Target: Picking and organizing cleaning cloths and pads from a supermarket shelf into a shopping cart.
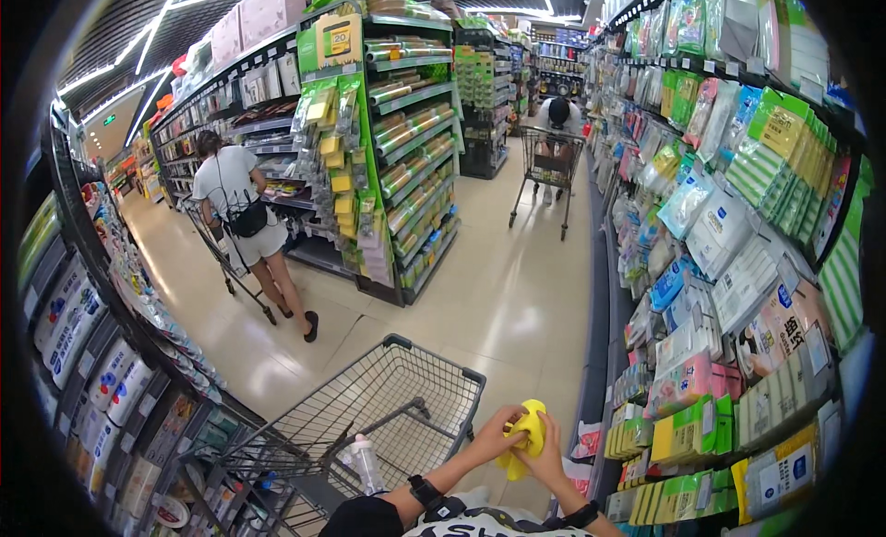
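Both of my hands hold a soft yellow item, perhaps a cloth or a glove, in front of my body at the lower middle. My left hand grips it from the left, with its fingertips on the yellow material. From the right, my right hand holds the same item, its fingers bent around it. Each wrist wears a black band. Left of my hands stands a wire shopping cart, and a clear bottle with a pale cap is in it.
A wall of hanging packaged cloths runs along the right. A shelf unit with rolls stands ahead. One person with a cart is at the left; another person bends behind a cart farther up the aisle. Shelves line the near left.
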A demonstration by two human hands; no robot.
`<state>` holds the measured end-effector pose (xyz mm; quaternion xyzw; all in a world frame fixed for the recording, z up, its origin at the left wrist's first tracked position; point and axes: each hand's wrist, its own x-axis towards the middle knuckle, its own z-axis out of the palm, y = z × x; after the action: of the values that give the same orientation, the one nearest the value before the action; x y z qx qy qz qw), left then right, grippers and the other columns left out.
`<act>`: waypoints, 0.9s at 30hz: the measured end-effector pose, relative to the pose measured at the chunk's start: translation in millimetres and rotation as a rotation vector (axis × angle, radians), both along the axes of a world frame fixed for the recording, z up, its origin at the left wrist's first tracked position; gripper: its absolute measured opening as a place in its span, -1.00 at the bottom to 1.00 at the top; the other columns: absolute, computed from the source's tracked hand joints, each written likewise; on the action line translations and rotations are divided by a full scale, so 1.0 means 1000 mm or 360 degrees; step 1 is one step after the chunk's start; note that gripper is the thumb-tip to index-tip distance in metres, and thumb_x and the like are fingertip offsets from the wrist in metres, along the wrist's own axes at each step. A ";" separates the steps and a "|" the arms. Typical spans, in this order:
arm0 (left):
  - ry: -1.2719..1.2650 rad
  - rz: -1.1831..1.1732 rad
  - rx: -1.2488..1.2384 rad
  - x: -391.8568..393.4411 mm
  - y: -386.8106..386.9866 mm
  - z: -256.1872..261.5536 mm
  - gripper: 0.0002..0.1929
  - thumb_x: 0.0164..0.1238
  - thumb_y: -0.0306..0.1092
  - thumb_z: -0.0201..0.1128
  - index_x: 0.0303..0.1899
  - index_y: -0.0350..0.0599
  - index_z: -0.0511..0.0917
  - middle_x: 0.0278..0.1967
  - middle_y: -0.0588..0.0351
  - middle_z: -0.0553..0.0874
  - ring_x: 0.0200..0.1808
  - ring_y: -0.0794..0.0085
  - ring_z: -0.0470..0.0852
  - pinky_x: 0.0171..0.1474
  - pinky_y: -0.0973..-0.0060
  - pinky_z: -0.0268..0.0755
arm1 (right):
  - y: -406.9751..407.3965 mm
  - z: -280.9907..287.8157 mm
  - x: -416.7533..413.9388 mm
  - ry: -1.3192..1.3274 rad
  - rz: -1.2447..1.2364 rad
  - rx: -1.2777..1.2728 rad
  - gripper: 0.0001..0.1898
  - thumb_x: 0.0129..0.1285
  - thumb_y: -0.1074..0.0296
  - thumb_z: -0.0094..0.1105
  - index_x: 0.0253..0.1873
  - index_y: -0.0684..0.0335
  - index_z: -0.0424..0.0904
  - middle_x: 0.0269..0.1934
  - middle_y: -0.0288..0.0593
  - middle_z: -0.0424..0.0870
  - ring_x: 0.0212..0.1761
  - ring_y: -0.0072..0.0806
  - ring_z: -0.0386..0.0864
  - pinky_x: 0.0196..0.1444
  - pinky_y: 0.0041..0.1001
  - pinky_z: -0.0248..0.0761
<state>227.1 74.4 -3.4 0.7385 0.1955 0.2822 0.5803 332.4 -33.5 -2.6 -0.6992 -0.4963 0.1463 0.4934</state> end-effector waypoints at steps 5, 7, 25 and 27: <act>0.0076 0.0129 -0.0031 -0.007 -0.004 -0.016 -0.58 0.09 -0.52 0.18 0.01 -0.15 0.27 -0.18 0.08 0.47 -0.10 0.43 0.49 -0.11 0.50 0.43 | -0.001 -0.016 0.005 0.0017 0.0225 -0.0046 -0.18 -0.13 0.28 0.39 0.25 0.15 0.09 0.15 0.08 0.13 0.22 -0.02 0.13 0.24 -0.24 0.07; 0.0029 0.0179 -0.0047 -0.002 -0.003 -0.018 -0.64 0.09 -0.52 0.15 -0.05 -0.16 0.31 -0.19 0.09 0.48 -0.11 0.43 0.50 -0.14 0.49 0.44 | -0.007 -0.020 0.009 0.0038 0.0186 -0.0065 -0.25 -0.08 0.34 0.30 0.25 0.13 0.12 0.16 0.09 0.12 0.23 -0.01 0.12 0.25 -0.26 0.06; -0.0058 -0.0170 -0.0092 0.095 -0.054 0.040 -0.79 0.07 -0.57 0.14 -0.22 -0.22 0.38 -0.29 0.11 0.48 -0.19 0.42 0.48 -0.23 0.55 0.42 | -0.079 0.017 0.042 0.0139 -0.0362 0.0067 -0.27 0.06 0.37 0.16 0.32 0.23 -0.02 0.19 0.15 0.14 0.27 -0.01 0.10 0.27 -0.27 0.02; -0.0073 -0.0376 -0.0190 0.114 -0.074 0.055 -0.78 0.07 -0.57 0.15 -0.22 -0.22 0.38 -0.29 0.13 0.47 -0.18 0.45 0.48 -0.28 0.58 0.44 | -0.098 0.032 0.043 0.0070 -0.0470 0.0213 -0.13 -0.03 0.26 0.31 0.32 0.29 -0.07 0.19 0.11 0.15 0.27 -0.10 0.11 0.27 -0.30 0.02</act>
<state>341.1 0.9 51.9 0.7139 0.1102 0.2165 0.6567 375.4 -131.1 28.9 -0.7268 -0.3858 0.0541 0.5657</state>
